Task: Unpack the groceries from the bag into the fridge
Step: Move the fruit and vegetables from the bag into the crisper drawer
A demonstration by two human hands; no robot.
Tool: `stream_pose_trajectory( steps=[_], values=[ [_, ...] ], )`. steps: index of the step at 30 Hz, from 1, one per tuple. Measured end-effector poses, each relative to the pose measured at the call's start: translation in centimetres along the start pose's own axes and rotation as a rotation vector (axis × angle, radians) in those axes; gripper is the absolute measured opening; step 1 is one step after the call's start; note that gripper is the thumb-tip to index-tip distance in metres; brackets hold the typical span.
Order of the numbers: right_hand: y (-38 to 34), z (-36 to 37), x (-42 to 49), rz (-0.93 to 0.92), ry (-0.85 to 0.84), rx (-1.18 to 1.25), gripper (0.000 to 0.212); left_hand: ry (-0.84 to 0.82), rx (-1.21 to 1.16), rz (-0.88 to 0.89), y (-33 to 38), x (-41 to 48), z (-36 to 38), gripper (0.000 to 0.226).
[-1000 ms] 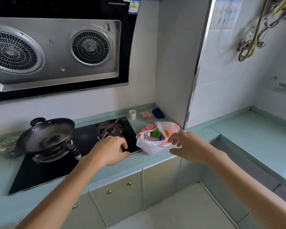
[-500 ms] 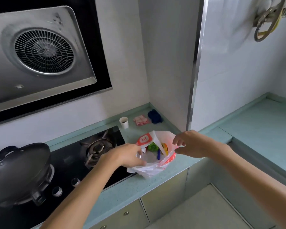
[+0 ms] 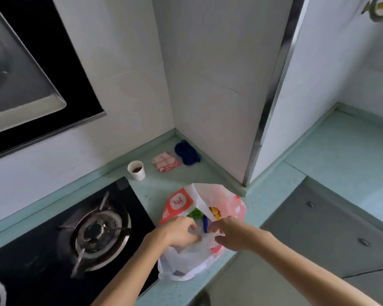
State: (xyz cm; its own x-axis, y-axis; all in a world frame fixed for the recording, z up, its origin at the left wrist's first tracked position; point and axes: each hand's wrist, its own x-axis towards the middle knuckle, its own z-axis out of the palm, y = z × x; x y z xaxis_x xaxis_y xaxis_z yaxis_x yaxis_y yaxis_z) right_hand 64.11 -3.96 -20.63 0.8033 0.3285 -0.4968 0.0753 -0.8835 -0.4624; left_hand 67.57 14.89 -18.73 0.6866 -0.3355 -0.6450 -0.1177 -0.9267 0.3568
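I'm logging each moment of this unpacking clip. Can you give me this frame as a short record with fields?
setting: kitchen corner, green counter beside a gas hob
bag: white and red plastic bag on the counter's front edge, mouth open
contents visible: something green, a blue item, yellow-orange packaging
left hand: at the bag's near rim, fingers on the plastic
right hand: at the near rim, opposite the left
behind the bag: paper cup, pink checked cloth, dark blue cloth
fridge: not in view

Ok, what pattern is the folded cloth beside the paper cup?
Pink-and-white check, clearest in the head view.
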Motion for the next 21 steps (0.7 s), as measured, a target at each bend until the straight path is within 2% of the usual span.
stream_pose_trajectory(
  steps=[3, 6, 11, 17, 19, 21],
  values=[
    [1.1, 0.6, 2.7, 0.106, -0.090, -0.024, 0.045, -0.015, -0.003, 0.063, -0.9, 3.9, -1.1, 0.046],
    [2.9, -0.2, 4.6, 0.212, -0.093, -0.076, 0.045, -0.002, -0.028, 0.076, -2.2, 7.5, -1.9, 0.043],
    [5.0, -3.2, 6.9, 0.260, 0.048, -0.228, 0.046, 0.097, -0.010, 0.119, -5.1, 11.9, -3.2, 0.052],
    [4.5, -5.5, 10.5, 0.219, 0.304, -0.114, 0.067, 0.108, -0.064, 0.128, -6.1, 14.9, -3.8, 0.070],
    [4.2, -6.1, 11.8, 0.210, 0.308, -0.109, 0.073, 0.199, -0.128, 0.145, -5.6, 15.3, -3.6, 0.068],
    [4.1, -6.6, 12.9, 0.215, 0.278, -0.094, 0.078, 0.421, -0.236, 0.221, -5.2, 15.5, -3.2, 0.051]
  ],
)
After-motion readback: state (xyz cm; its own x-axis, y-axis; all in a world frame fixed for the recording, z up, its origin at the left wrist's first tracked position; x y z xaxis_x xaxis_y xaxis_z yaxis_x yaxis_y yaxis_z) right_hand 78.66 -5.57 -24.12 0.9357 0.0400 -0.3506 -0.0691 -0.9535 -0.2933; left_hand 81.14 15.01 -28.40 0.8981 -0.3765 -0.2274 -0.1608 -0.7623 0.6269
